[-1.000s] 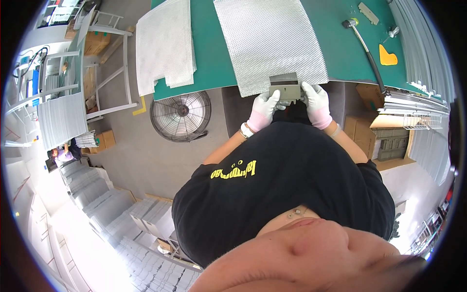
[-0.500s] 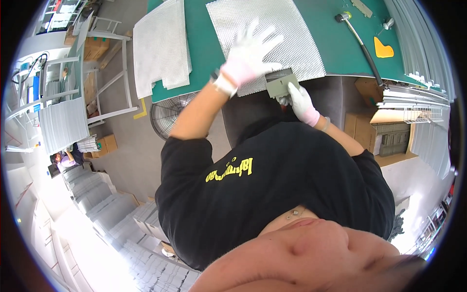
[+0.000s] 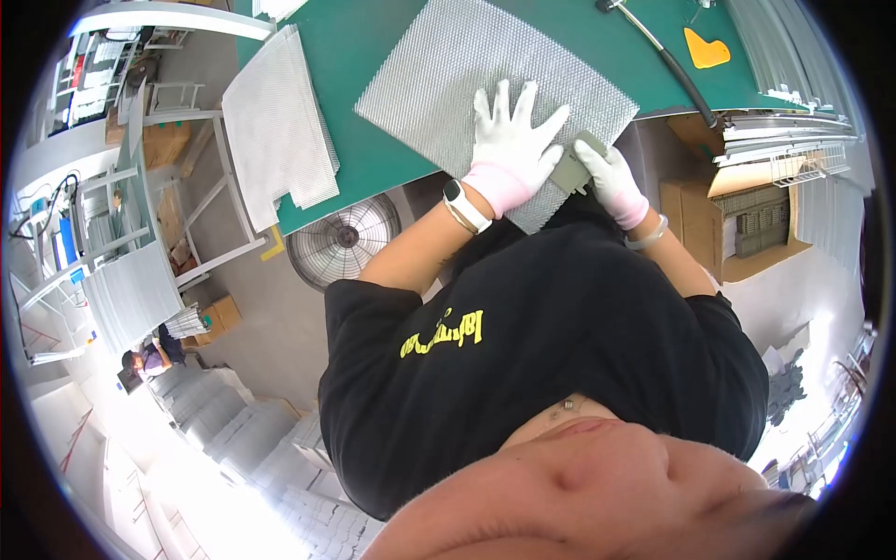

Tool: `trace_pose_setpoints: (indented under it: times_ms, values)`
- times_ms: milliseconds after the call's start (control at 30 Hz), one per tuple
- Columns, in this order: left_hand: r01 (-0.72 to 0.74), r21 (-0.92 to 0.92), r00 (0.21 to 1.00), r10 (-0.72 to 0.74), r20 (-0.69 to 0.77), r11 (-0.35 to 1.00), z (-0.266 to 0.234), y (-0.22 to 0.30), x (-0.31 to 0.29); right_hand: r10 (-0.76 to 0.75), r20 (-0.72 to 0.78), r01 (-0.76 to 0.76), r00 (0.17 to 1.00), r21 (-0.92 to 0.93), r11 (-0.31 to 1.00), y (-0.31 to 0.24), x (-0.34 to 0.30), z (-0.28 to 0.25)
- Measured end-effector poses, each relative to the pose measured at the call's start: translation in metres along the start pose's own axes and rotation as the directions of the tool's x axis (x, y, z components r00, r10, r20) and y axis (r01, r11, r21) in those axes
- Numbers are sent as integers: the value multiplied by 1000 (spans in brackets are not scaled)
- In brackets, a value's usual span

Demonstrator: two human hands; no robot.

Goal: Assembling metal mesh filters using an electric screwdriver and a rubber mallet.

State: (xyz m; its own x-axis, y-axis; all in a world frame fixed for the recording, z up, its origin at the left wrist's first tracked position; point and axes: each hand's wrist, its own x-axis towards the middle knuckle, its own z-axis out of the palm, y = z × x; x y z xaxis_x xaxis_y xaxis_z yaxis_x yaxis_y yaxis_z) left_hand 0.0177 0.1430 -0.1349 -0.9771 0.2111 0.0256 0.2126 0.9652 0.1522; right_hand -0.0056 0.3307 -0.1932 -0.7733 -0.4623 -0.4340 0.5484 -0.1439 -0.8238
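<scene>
A silver expanded-mesh sheet point(image 3: 439, 79) lies turned at an angle on the green table, one corner reaching past the near edge toward my body. My left hand point(image 3: 515, 140), in a white glove, presses flat on it with the fingers spread. At the sheet's right near edge, my gloved right hand point(image 3: 611, 177) grips a small grey-green plastic piece point(image 3: 571, 172), thumb on top. That piece sits against the mesh edge; how far the mesh goes into it is hidden. My left thumb is close beside it.
Further left on the green table point(image 3: 350, 149) lies a stack of mesh sheets point(image 3: 280, 121). A hammer point(image 3: 667, 61) and a yellow flat piece point(image 3: 707, 49) are at the right. Below stand a floor fan point(image 3: 345, 238) and a carton of grey pieces point(image 3: 761, 229). A person point(image 3: 149, 359) is far left.
The mesh sheet has turned and come nearer to me. My left hand has lowered onto it and moved right. The right hand has shifted right with the plastic piece, now at the sheet's edge.
</scene>
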Motion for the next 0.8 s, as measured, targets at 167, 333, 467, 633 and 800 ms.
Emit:
trace_pose_setpoints:
  times_ms: [167, 333, 467, 633, 800]
  values:
    - [-22, -62, 1000, 22, -10, 998, 0, 8, -8, -62, -143, 87, 988, 172, 981, 13, -18, 9]
    - [-24, -24, 1000, 24, 6, 999, -2, 13, -4, -74, -203, 125, 976, 247, 961, 30, 1, 5]
    - [-79, 13, 997, 79, -4, 997, -2, -5, 6, 148, 86, -152, 985, 45, 987, 9, 15, 2]
    - [-248, 165, 968, 238, 81, 954, -36, -61, 44, 22, 258, 154, 966, -642, 751, -13, 15, -17]
    - [-133, 156, 947, 172, -273, 979, -34, -71, 28, -688, -714, -289, 133, -692, 662, 23, 21, -240]
